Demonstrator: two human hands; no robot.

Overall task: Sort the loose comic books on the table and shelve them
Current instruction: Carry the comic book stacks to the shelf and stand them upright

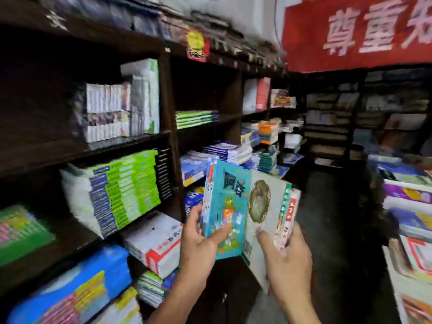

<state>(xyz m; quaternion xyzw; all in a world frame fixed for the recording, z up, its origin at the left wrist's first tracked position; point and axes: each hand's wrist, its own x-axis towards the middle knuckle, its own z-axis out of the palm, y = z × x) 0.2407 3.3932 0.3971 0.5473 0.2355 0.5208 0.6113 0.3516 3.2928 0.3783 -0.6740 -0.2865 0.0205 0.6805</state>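
left hand (198, 239): closed on the teal comic book (225, 211), thumb across the front cover near the lower edge, fingers behind; a thin colourful book (208, 183) sits just behind the teal one in the same grip.
right hand (286, 256): closed on the grey comic book (261, 206), thumb on its cover, fingers wrapped round the right edge; more thin books (289, 211) fanned out behind it, spines showing.
books vs hands: all held upright in the air between the two hands, teal cover overlapping the left edge of the grey one; covers face the camera.
shelf (168, 94): dark wood, left of the hands, near the left hand but not touching the books.
shelf contents: stacked green-and-blue book pile (121, 185) at hand height, white spines (107, 111) above, white-and-red stack (159, 242) just left of the left wrist.
tabletop (406, 230): right edge, covered in flat-lying books, well apart from the hands.
red banner (357, 31): top right, pale characters.
image: motion-blurred, titles unreadable.
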